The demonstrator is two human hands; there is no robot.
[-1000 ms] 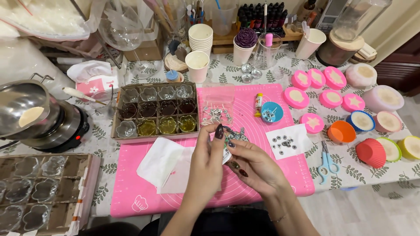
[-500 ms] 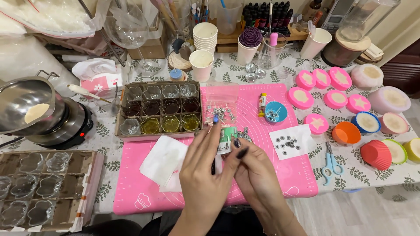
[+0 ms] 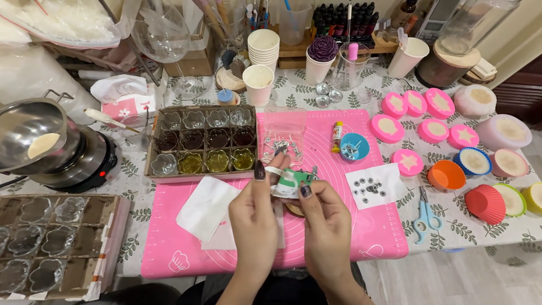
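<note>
My left hand (image 3: 255, 217) and my right hand (image 3: 327, 226) meet over the pink silicone mat (image 3: 339, 237). Together they pinch a small white and green tube (image 3: 289, 182), held a little above the mat. A clear plastic bag of small metal pieces (image 3: 282, 140) lies just beyond the hands. A white paper sheet (image 3: 206, 209) rests on the mat beside my left hand. A cardboard tray of clear flower-shaped cups (image 3: 203, 142), some holding dark or yellow filling, sits at the mat's far left corner.
A metal pot on a small hot plate (image 3: 53, 147) stands at the left. A second tray of empty cups (image 3: 53, 245) is near left. Pink, orange, blue and red moulds (image 3: 451, 152), blue scissors (image 3: 424, 214), a small blue dish (image 3: 354, 148) and paper cups (image 3: 262, 56) surround the mat.
Both hands have come closer together and lifted slightly, and the white and green tube now shows clearly between the fingertips. The view has shifted a little.
</note>
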